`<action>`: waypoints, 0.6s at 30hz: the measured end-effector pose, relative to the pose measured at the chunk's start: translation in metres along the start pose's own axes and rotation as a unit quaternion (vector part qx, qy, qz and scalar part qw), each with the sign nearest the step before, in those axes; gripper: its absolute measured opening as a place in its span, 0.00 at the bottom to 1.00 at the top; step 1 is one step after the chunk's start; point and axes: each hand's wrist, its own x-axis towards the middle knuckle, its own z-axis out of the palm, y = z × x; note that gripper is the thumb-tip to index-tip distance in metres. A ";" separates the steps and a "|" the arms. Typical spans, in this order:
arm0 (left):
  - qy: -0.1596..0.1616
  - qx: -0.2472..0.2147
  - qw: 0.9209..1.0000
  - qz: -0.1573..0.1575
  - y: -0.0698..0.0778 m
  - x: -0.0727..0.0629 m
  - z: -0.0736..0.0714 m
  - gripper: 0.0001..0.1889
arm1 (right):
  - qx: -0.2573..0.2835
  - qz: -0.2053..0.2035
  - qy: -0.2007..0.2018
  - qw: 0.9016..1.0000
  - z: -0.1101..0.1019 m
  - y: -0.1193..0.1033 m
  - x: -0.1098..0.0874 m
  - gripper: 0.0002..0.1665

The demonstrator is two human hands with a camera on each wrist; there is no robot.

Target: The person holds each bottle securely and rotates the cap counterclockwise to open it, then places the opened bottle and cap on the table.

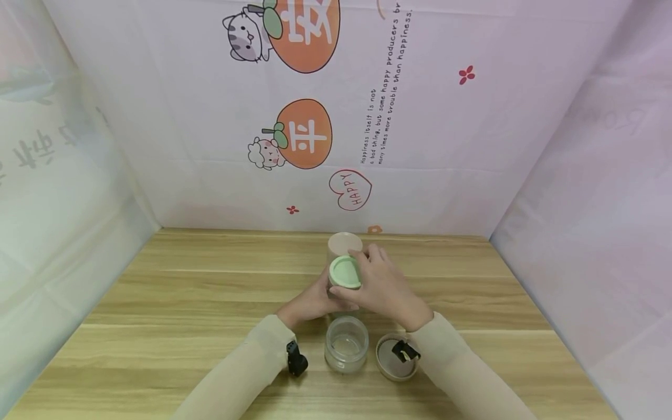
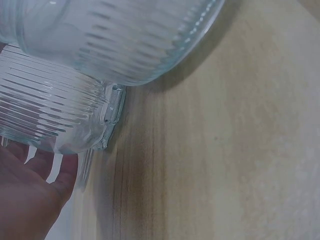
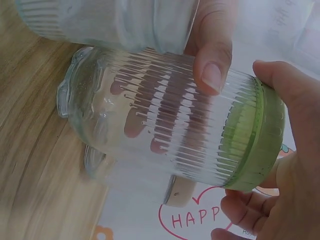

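A clear ribbed glass jar (image 3: 82,95) stands upright on the wooden table, topped by a light green lid (image 1: 345,271). My left hand (image 1: 315,300) wraps round the jar's side; in the right wrist view its fingers show through the glass and the thumb lies on the near side. From above, my right hand (image 1: 385,286) grips the green lid, thumb on one edge and fingers round the other. Nearer me is a second glass jar (image 1: 343,366), lidless, its mouth upward. Beside it, partly under my right wrist, lies a beige lid (image 1: 394,370).
Just behind the held jar stands another jar with a pinkish-beige lid (image 1: 345,242). White printed cloth (image 1: 420,192) hangs along the back and both sides of the table (image 1: 210,291). A black wrist camera (image 1: 296,359) sits left of the lidless jar.
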 end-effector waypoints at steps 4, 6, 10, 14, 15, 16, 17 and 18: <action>0.011 0.014 1.000 -0.023 0.002 -0.003 0.000 0.58 | -0.001 -0.016 -0.004 1.000 -0.002 0.002 0.001 0.52; 0.015 0.020 0.999 -0.034 0.004 -0.004 0.000 0.59 | -0.002 -0.024 -0.009 1.000 -0.003 0.003 0.001 0.51; 0.017 0.025 0.999 -0.040 0.006 -0.006 0.000 0.59 | -0.011 -0.033 -0.024 0.999 -0.006 0.006 0.001 0.50; 0.018 0.023 0.999 -0.035 0.007 -0.005 0.000 0.58 | -0.012 -0.040 -0.036 0.998 -0.008 0.008 0.002 0.49; 0.018 0.022 0.999 -0.031 0.007 -0.005 0.000 0.58 | -0.008 -0.043 -0.037 0.998 -0.008 0.008 0.002 0.48; 0.017 0.021 0.999 -0.029 0.007 -0.005 0.000 0.58 | -0.006 -0.047 -0.037 0.998 -0.009 0.009 0.001 0.48; 0.017 0.020 0.999 -0.026 0.007 -0.005 0.000 0.58 | -0.003 -0.051 -0.038 0.998 -0.009 0.009 0.001 0.47; 0.016 0.020 0.999 -0.024 0.007 -0.004 0.000 0.58 | 0.001 -0.055 -0.039 0.998 -0.010 0.010 0.001 0.47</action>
